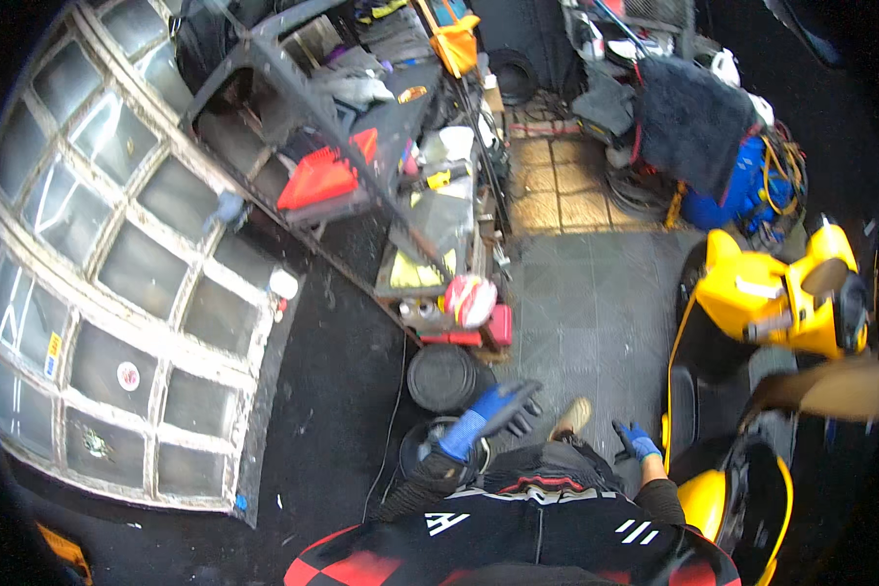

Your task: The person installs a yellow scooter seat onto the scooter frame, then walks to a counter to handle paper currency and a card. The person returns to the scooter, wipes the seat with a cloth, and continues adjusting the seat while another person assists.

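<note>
My left hand, in a blue and black work glove, reaches forward with its fingers stretched out and nothing in it. It is over the floor, beside a black round lidded tub and a dark bucket partly covered by my forearm. My right hand, in a matching glove, hangs low at my right side, its fingers apart and holding nothing that I can see. Closest to it is a yellow and black scooter, whose yellow front part stands farther ahead. A brown blurred flap-like thing lies across the scooter's side.
At the left is a white-framed paned window wall. A cluttered workbench carries a red plastic piece, and a red and white helmet-like object sits at its near end. A dark-cloth-covered pile and blue bag stand ahead right, past tiled floor.
</note>
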A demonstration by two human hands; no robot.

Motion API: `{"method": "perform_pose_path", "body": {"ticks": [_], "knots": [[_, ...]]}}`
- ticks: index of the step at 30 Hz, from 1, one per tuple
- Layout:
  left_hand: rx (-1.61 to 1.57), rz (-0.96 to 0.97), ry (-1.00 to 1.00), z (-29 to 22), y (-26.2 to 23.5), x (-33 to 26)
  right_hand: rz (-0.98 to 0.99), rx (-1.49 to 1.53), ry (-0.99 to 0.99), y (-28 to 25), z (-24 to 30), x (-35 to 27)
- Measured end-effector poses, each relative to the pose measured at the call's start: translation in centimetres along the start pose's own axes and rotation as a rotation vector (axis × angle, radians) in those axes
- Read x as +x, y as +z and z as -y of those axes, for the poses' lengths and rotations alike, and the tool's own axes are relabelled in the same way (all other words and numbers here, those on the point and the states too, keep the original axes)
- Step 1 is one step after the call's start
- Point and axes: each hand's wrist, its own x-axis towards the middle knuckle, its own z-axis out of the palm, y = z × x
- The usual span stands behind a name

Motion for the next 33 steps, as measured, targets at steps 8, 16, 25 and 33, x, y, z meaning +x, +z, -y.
{"method": "perform_pose_path", "body": {"ticks": [8, 16, 25, 33], "knots": [[-0.046, -0.097, 0.300, -18.0, -3.4, 11.4, 0.075, 0.399, -0.452, -21.8, 24.0, 18.0], [-0.045, -0.373, 0.362, -24.9, -12.4, 24.6, 0.265, 0.381, -0.635, -33.2, 42.3, 31.4], [0.259, -1.008, 0.771, -43.1, -24.0, 32.0, 0.173, -0.251, -0.352, -38.7, 32.2, 48.6], [1.168, -2.048, -0.493, -48.0, -37.5, 17.6, 0.392, -0.248, -0.397, -44.3, 41.4, 61.6]]}}
